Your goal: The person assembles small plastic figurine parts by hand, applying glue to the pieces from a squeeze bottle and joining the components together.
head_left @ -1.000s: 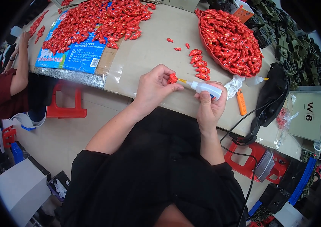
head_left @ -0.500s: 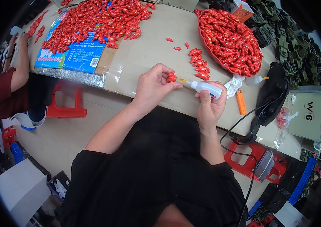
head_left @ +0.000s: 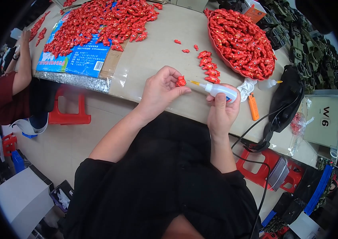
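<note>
Between the fingertips of my left hand [head_left: 162,91] is a small red figurine [head_left: 181,81]. My right hand [head_left: 224,108] is wrapped round a white squeeze bottle [head_left: 221,92] with a yellow needle-like nozzle. The nozzle's tip points left at the figurine, a small gap away from it. Just beyond the bottle, a short row of red figurines [head_left: 209,65] lies on the table. A few loose red pieces [head_left: 185,51] lie left of that row.
A red basin [head_left: 240,44] heaped with red figurines stands at the far right. Left lies a big pile of them [head_left: 105,24] on blue printed card. An orange lighter [head_left: 253,106], white tissue [head_left: 247,87] and black bag [head_left: 286,99] are right. Another person's arm [head_left: 23,63] is far left.
My right hand has drawn the bottle slightly right, and its nozzle has come away from the figurine. The left hand has barely moved.
</note>
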`<action>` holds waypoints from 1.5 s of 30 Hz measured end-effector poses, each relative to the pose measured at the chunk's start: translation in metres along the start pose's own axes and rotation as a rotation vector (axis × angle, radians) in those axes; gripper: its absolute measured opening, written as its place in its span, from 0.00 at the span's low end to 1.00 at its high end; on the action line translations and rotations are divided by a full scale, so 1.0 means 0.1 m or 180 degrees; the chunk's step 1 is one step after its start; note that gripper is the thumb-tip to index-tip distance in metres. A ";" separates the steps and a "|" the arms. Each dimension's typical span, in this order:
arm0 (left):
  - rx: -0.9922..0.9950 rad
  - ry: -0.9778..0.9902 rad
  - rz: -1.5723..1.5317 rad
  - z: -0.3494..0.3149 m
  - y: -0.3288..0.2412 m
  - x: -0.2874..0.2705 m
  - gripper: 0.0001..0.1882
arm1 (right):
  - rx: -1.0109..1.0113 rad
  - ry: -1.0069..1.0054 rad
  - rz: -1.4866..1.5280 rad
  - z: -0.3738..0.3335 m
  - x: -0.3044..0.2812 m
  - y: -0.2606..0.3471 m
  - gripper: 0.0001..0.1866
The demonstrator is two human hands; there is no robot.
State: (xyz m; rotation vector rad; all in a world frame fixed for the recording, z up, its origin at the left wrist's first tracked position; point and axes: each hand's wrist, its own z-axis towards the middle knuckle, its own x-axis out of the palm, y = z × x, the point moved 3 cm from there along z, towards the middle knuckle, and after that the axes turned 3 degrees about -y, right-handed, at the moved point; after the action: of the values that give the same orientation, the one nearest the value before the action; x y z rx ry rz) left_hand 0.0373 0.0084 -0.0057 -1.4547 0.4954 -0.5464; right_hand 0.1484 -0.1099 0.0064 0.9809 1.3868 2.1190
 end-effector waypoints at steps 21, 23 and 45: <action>-0.0165 0.1250 -0.0250 -0.03 -0.16 -0.11 0.09 | 0.0478 0.0341 0.0817 0.14 -0.02 -0.01 0.11; 0.0002 0.1251 0.0065 -0.03 -0.18 -0.11 0.08 | 0.0480 0.0321 0.0795 0.13 -0.02 -0.02 0.11; 0.0519 0.1288 0.0523 -0.05 -0.19 -0.10 0.09 | 0.0182 0.0302 0.0229 0.09 -0.03 -0.02 0.12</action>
State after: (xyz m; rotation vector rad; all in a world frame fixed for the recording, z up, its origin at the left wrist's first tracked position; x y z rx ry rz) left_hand 0.0255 0.0103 0.0131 -1.1373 0.8612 -0.7355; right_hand 0.1567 -0.1059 0.0062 0.9772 1.4861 2.2156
